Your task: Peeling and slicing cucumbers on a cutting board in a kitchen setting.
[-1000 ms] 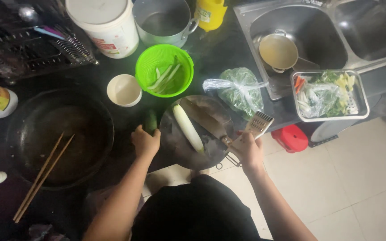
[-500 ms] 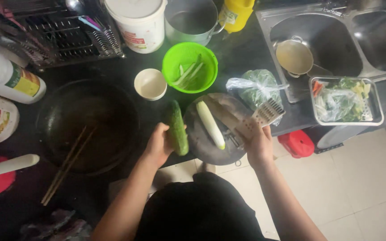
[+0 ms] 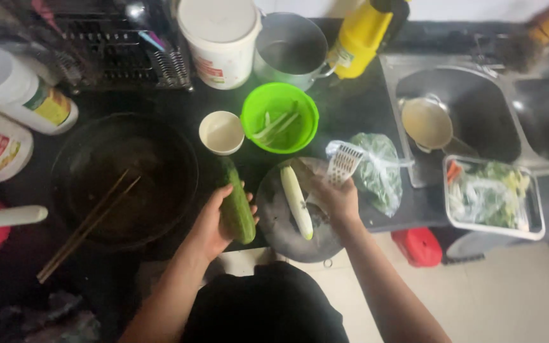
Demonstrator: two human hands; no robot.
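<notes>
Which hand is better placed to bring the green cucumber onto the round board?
Left. The left hand already grips the green cucumber just beside the round board; the right hand is occupied with the grater.

Home kitchen: steel sink (image 3: 478,114), wok (image 3: 125,181), dish rack (image 3: 115,51)

I see little room around the round board (image 3: 287,238): cup (image 3: 222,132) and green bowl (image 3: 279,117) behind, wok (image 3: 125,178) left, bag (image 3: 376,171) right.
</notes>
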